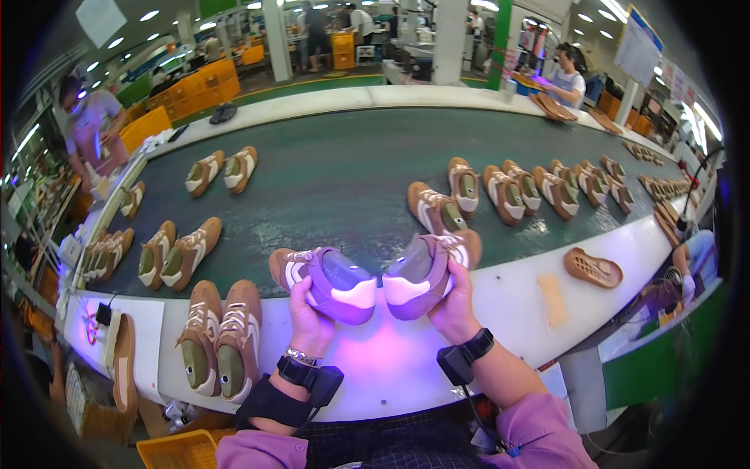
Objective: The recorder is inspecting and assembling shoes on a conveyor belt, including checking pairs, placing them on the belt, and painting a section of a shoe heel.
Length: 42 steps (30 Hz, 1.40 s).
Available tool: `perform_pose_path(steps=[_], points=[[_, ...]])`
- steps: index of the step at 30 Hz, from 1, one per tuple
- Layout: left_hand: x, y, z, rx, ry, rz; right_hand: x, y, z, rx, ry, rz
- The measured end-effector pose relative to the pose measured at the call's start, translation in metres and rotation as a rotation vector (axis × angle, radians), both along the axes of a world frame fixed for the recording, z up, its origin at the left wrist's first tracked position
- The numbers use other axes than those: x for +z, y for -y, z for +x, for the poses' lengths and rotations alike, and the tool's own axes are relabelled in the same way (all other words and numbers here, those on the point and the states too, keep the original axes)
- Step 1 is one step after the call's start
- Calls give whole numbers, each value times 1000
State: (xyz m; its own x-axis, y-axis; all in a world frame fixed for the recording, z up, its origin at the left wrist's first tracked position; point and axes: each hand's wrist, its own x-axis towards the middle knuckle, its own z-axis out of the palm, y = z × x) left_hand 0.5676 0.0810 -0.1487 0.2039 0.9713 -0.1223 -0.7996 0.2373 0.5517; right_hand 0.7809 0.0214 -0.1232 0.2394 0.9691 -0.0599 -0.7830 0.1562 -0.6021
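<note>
A brown sneaker point(334, 288) with white stripes and a white heel patch is gripped in my left hand point(311, 319), thumb along its side. My right hand point(456, 303) grips a matching sneaker point(416, 283), fingers wrapped around its outer side. Both are raised over the white table edge, heels toward me and nearly touching, toes angled outward. Dark inserts, probably shoe lasts, fill their openings. Purple light tints both shoes and the table below. Left of my left hand, a pair of similar sneakers point(237, 332) stands on the white ledge, greenish lasts inside.
A dark green conveyor belt point(328, 176) carries several sneakers point(556, 192) at right and more at left. On the white ledge point(500, 313) lies a brown sole point(594, 268); another sole point(123, 363) is at left. A yellow crate point(181, 452) sits below. Co-workers point(98, 125) stand beyond.
</note>
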Motion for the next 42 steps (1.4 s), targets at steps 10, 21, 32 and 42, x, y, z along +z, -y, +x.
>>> perform_pose_path(steps=[10, 21, 32, 42], points=[[-11, -4, 6, -204, 119, 45, 26, 34, 74, 63, -119, -133], [-10, -5, 7, -111, -21, -90, 26, 109, 137, -155, -203, -167], [-9, 23, -40, -182, 123, -223, 28, 128, 149, -162, -274, -165], [8, 56, -68, -15, 281, -344, 12, 149, 192, -347, -312, -124]])
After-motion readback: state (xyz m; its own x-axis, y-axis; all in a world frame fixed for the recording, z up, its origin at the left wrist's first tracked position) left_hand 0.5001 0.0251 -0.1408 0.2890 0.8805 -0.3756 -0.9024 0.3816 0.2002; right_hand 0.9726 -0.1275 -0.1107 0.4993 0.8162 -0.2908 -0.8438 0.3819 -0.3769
